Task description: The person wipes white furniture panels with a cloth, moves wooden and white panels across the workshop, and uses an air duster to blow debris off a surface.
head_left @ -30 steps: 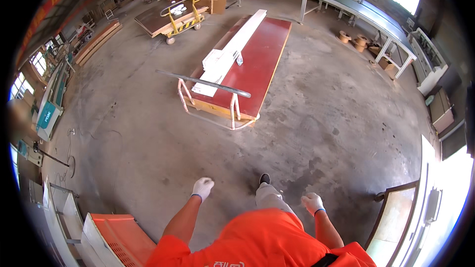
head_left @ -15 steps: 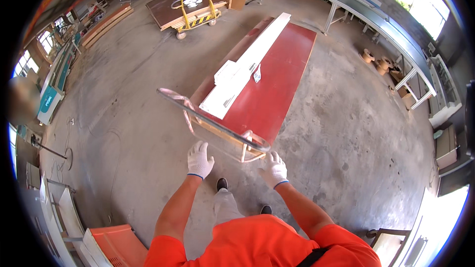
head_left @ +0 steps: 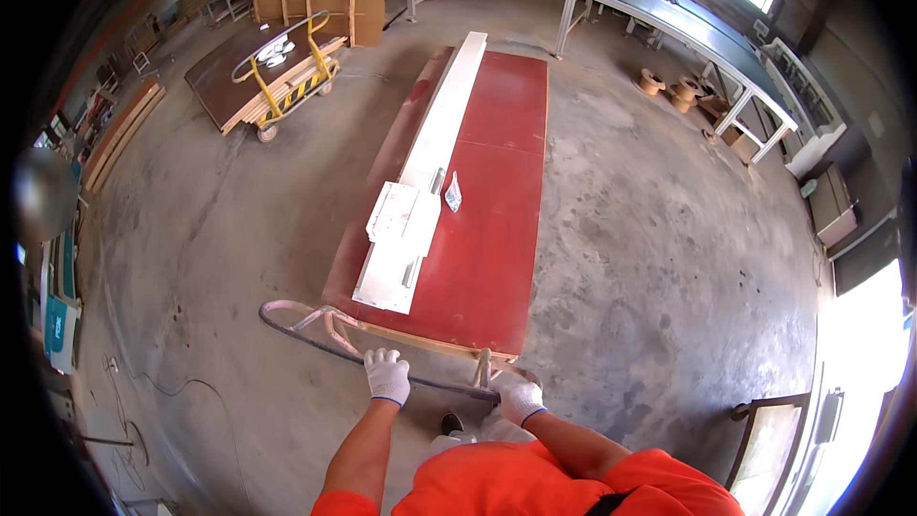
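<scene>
The dark cart handlebar slants across the lower middle of the frame in front of me, the gloved left hand on its middle stretch with fingers bent over, the gloved right hand at its right end, fingers mostly hidden; how firmly either grips, I can't tell. Just beyond both hands lies the red panel, long axis running up the frame, its near right corner closest to the right hand.

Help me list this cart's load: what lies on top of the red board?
The red board bears a long white panel, a shorter white piece and a small packet. The surface beneath them is covered.
</scene>
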The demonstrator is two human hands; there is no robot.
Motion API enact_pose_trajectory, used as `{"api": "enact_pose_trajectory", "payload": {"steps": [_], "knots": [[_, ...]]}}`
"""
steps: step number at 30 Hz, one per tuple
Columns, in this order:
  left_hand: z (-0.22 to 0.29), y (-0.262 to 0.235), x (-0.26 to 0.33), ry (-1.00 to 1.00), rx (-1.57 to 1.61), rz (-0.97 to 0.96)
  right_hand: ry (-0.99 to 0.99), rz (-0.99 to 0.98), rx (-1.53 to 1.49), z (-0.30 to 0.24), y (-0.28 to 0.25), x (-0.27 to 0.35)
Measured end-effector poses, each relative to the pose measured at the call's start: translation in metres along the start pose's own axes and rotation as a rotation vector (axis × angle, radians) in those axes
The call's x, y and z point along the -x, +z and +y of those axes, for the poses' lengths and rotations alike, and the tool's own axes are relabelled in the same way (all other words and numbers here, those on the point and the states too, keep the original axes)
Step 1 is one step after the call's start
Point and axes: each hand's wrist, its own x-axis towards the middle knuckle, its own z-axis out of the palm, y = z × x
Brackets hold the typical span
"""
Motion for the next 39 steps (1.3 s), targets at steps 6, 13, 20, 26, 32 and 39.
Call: {"api": "enact_pose_trajectory", "payload": {"steps": [6, 13, 20, 26, 32, 39], "knots": [[-0.031, 0.001, -0.016, -0.135, -0.205, -0.096, 0.03, -0.217, 0.031, -0.032, -0.005, -0.034], [0.051, -0.007, -0.052, 0.323, -0.132, -0.364, 0.222, 0.206, -0.125, 0.043, 0.013, 0.065], [0.052, 0.028, -0.094, 0.216, -0.256, -0.547, 1.358, 0.244, -0.469, 0.095, 0.112, 0.326], [0.019, 0.047, -0.125, 0.274, -0.176, -0.47, 1.906, 0.273, -0.874, -0.044, 0.212, 0.458], [-0.06, 0.114, -0.209, -0.152, 0.018, -0.895, 2.171, 0.389, -1.273, -0.191, 0.31, 0.45], [0.167, 0.08, -0.032, 0.611, 0.053, -0.351, 2.394, 1.539, -1.437, -0.258, 0.319, 0.471]]}}
